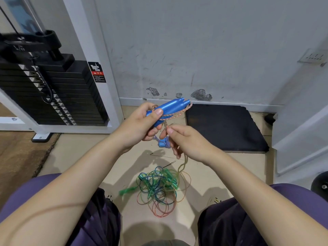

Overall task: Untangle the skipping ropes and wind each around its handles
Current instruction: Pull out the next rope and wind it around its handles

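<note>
Purple-clad knees frame the tangled green and orange plastic ropes [159, 189] left on the floor [74, 153]. Paired blue plastic handles [166, 109] are gripped by the left hand [140, 125] as a winding core, while the orange braided cord [177, 115] is pinched taut by the right hand [184, 141].

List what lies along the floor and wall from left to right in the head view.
Black weight stack → red and black warning sticker → tangled pile of green, blue and orange transparent skipping ropes → black rubber floor mat → white wall socket.

- Two smooth, glossy blue plastic handles [166, 110], gripped in the left hand [140, 125].
- Clear glossy orange plastic cord [184, 164] (below the right hand [186, 141]).
- Matt black rubber mat [225, 126] beyond it.
</note>
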A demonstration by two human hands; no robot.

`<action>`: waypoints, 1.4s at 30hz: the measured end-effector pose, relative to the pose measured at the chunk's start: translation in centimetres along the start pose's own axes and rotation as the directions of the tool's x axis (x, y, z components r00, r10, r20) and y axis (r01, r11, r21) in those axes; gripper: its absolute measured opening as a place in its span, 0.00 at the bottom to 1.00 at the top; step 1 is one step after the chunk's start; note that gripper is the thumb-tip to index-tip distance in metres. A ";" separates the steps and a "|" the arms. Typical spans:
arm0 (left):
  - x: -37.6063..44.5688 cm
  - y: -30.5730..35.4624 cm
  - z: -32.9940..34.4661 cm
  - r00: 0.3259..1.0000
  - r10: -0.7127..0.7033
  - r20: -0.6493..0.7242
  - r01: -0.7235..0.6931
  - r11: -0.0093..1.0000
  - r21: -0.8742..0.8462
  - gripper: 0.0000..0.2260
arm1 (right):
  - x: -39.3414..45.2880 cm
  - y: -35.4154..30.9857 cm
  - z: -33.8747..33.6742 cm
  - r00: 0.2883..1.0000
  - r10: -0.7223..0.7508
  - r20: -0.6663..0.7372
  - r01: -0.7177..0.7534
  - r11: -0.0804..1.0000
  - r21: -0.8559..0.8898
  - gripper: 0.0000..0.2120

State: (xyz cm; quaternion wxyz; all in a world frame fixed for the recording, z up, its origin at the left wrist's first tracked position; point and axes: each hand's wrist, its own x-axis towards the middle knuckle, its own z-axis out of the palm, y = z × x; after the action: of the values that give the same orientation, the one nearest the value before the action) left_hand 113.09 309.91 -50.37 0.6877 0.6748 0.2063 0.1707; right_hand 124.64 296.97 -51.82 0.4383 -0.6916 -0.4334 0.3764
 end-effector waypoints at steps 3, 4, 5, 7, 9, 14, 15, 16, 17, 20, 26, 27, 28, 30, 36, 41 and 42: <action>0.3 -0.2 -0.1 0.996 0.037 -0.084 -0.023 0.986 0.163 0.07 | -0.1 -0.2 0.1 1.000 0.007 0.014 -0.006 0.997 -0.083 0.14; 0.5 -0.4 -0.4 0.990 0.066 -0.127 -0.035 0.972 0.233 0.08 | -0.2 -0.3 0.1 1.000 0.009 0.025 -0.006 0.996 -0.092 0.13; 0.8 -0.7 -0.7 0.982 0.093 -0.164 -0.040 0.952 0.304 0.09 | -0.3 -0.5 0.0 0.999 0.004 0.037 0.000 0.995 -0.100 0.11; 1.2 -1.1 -1.1 0.968 0.135 -0.210 -0.028 0.893 0.448 0.10 | -0.4 -0.8 -0.2 0.999 -0.038 0.039 0.045 0.982 -0.181 0.08; 1.4 -1.3 -1.2 0.965 0.156 -0.210 -0.010 0.825 0.565 0.09 | -0.4 -1.0 -0.7 0.992 -0.122 -0.005 0.116 0.952 -0.284 0.08; 1.1 -0.8 -0.6 0.998 0.064 0.006 -0.058 0.862 0.504 0.08 | -0.4 -1.3 -3.0 0.916 -0.333 -0.222 0.247 0.907 -0.342 0.08; 1.0 -0.7 -0.4 0.998 0.044 0.043 -0.059 0.875 0.481 0.08 | -0.4 -1.3 -3.2 0.897 -0.364 -0.252 0.264 0.897 -0.355 0.08; 0.8 -0.7 -0.1 0.997 0.025 0.075 -0.057 0.889 0.455 0.08 | -0.2 -1.2 -3.4 0.882 -0.387 -0.270 0.278 0.888 -0.365 0.09; 0.7 -0.7 0.3 0.994 0.008 0.108 -0.053 0.905 0.422 0.09 | -0.1 -1.2 -3.4 0.873 -0.400 -0.279 0.283 0.882 -0.376 0.09; 0.2 -0.7 1.4 0.984 0.007 0.179 -0.075 0.925 0.374 0.11 | 0.0 -1.0 -3.3 0.892 -0.345 -0.293 0.235 0.906 -0.352 0.09; -0.7 -0.4 1.6 0.978 -0.007 0.206 -0.080 0.908 0.410 0.14 | 0.1 -0.3 -2.7 0.918 -0.274 -0.287 0.192 0.940 -0.283 0.12; -0.8 -0.3 1.7 0.977 -0.033 0.212 -0.053 0.920 0.388 0.15 | 0.1 -0.2 -2.7 0.907 -0.293 -0.303 0.206 0.936 -0.286 0.12; -0.9 -0.3 1.6 0.974 -0.058 0.220 -0.029 0.928 0.370 0.15 | 0.1 -0.2 -2.7 0.892 -0.316 -0.323 0.221 0.929 -0.296 0.13; -1.0 0.1 1.4 0.963 -0.109 0.246 0.014 0.933 0.359 0.13 | 0.2 -0.2 -2.5 0.861 -0.361 -0.357 0.238 0.908 -0.345 0.14; -1.0 0.1 1.0 0.922 -0.234 0.309 0.081 0.896 0.436 0.23 | 0.2 0.1 -1.7 0.857 -0.387 -0.341 0.231 0.879 -0.418 0.14; -1.0 0.3 0.8 0.912 -0.284 0.297 0.128 0.883 0.452 0.17 | 0.2 0.2 -1.4 0.862 -0.375 -0.340 0.234 0.890 -0.391 0.14; -0.9 0.4 0.7 0.911 -0.288 0.296 0.129 0.879 0.458 0.16 | 0.2 0.2 -1.3 0.863 -0.368 -0.347 0.230 0.896 -0.379 0.14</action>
State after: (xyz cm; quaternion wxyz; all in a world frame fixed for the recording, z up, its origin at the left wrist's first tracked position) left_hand 112.66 308.83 -49.94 0.5625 0.8022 0.1838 -0.0797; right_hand 125.92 296.77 -51.64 0.4529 -0.7408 -0.4907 0.0727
